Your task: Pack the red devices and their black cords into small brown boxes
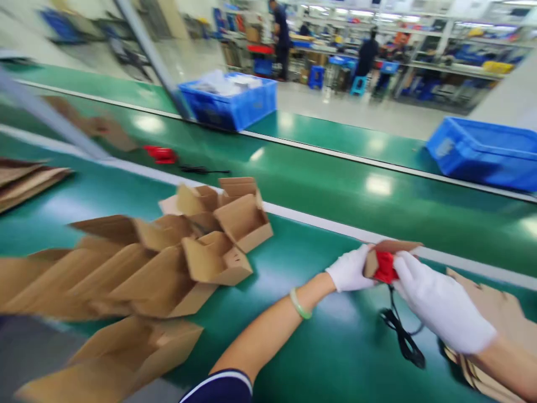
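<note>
My left hand (351, 270), in a white glove, is closed around a small open cardboard box (396, 245). In my right hand (436, 299), also gloved, is a red device (384, 267) held at the mouth of that box, partly inside it or just in front; I cannot tell which. A bundled black cable (403, 334) dangles from the red device above the green bench. Flat cardboard blanks (497, 313) lie under and beside my right forearm.
Many open cardboard boxes (218, 260) crowd the left of the bench. On the green conveyor beyond sit another red device (161, 154) and a black cable (203, 169). Blue crates (251, 106) stand at the far side. A grey post (146, 56) rises at left; people work behind.
</note>
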### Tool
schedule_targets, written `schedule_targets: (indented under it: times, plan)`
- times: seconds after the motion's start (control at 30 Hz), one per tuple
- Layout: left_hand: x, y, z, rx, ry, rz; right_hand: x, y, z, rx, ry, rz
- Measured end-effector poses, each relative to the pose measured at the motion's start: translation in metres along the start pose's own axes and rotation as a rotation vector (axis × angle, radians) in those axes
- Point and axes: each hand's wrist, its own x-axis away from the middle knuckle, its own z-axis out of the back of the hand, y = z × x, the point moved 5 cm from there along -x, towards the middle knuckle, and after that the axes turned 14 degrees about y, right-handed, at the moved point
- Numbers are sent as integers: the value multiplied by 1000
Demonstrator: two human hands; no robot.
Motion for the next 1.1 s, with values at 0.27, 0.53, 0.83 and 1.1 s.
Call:
schedule_targets:
  times: [0.27,0.53,0.83,1.1]
  plan:
    - [1,-12,-11,-41,-22,32,-36,-1,-4,58,-462,-37]
    - [3,-16,-9,-39,2,78,-22,-14,-13,29,-432,-199]
    - [3,-22,-8,-54,41,56,-57,-29,-23,-68,-559,-149]
    - [4,-16,0,-83,57,4,-35,-19,-10,-141,-452,-155]
